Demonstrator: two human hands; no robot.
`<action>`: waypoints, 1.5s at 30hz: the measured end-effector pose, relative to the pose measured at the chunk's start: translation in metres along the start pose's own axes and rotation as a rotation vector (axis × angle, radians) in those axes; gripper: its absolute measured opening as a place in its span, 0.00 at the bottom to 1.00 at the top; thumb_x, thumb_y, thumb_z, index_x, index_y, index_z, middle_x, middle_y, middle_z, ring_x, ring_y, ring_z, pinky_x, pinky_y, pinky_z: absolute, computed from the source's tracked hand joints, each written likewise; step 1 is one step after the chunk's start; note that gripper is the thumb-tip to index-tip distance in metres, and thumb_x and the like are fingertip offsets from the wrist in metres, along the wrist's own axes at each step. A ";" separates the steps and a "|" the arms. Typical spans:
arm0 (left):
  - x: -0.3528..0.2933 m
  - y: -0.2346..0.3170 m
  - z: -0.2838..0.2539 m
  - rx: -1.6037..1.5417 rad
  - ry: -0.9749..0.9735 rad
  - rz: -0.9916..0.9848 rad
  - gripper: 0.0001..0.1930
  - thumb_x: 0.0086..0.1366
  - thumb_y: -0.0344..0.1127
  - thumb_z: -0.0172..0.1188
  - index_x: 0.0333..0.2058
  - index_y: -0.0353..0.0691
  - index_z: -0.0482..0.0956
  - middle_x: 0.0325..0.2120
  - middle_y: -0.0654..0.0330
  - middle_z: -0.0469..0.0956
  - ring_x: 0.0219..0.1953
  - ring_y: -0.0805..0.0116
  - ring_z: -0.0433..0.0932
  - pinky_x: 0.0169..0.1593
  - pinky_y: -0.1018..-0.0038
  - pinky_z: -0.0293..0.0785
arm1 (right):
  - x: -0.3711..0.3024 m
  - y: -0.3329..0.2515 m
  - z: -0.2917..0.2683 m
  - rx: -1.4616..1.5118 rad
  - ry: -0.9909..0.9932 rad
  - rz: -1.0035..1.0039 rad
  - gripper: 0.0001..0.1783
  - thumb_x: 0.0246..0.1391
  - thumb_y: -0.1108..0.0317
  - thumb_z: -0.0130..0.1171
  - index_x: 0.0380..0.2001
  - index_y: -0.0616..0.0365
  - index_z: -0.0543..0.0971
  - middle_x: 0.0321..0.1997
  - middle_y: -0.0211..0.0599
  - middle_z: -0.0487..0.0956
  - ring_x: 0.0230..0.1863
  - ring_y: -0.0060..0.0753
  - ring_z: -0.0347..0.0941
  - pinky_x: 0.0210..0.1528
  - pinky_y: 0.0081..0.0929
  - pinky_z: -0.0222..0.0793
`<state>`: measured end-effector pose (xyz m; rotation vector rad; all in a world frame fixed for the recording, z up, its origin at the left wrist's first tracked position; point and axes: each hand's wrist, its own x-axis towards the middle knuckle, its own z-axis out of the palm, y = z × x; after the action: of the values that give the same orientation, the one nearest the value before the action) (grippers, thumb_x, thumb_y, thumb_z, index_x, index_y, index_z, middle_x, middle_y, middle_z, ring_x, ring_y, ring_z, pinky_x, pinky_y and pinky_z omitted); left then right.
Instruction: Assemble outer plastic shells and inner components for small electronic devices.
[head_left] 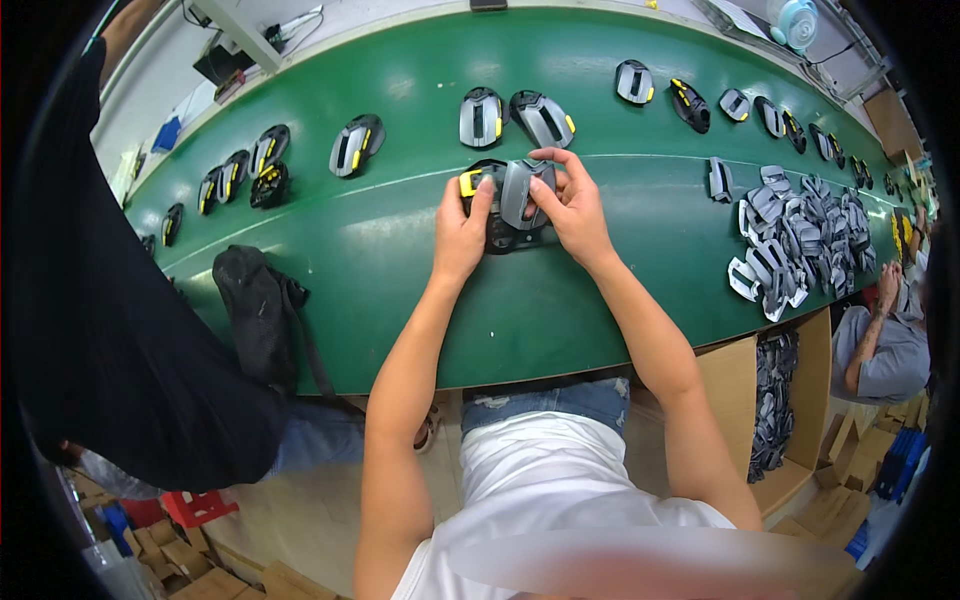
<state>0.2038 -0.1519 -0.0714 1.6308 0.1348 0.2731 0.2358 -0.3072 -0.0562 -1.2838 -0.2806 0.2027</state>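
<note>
The black base is gripped at its left side by the left hand, beside the yellow piece, while the grey cover is pinched by the right hand over the base's right part. Both parts are held over the middle of the green table; whether the cover is seated cannot be told. The base is probably best kept steady, and the cover squared before being pressed evenly.
</note>
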 end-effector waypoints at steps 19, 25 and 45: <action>-0.018 0.006 0.011 0.347 0.094 0.241 0.25 0.63 0.43 0.53 0.52 0.31 0.63 0.38 0.45 0.74 0.39 0.52 0.75 0.43 0.64 0.70 | -0.016 -0.020 -0.012 0.179 0.083 -0.023 0.29 0.53 0.76 0.55 0.57 0.61 0.60 0.45 0.40 0.74 0.42 0.24 0.71 0.47 0.23 0.68; -0.029 0.018 0.016 0.658 -0.044 0.462 0.17 0.57 0.39 0.56 0.41 0.33 0.74 0.41 0.47 0.71 0.49 0.48 0.67 0.51 0.60 0.64 | -0.021 -0.014 -0.025 0.358 0.130 -0.006 0.14 0.50 0.80 0.57 0.37 0.57 0.65 0.38 0.36 0.73 0.43 0.30 0.73 0.46 0.24 0.68; -0.038 0.017 0.023 -0.054 -0.172 0.049 0.09 0.67 0.35 0.49 0.32 0.34 0.71 0.21 0.64 0.73 0.24 0.81 0.68 0.28 0.80 0.65 | -0.039 -0.008 -0.012 -0.402 -0.081 -0.157 0.13 0.57 0.66 0.53 0.23 0.65 0.73 0.19 0.41 0.74 0.20 0.28 0.71 0.24 0.25 0.66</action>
<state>0.1720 -0.1854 -0.0594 1.5972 -0.0426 0.1713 0.2022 -0.3325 -0.0550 -1.6442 -0.5087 0.0647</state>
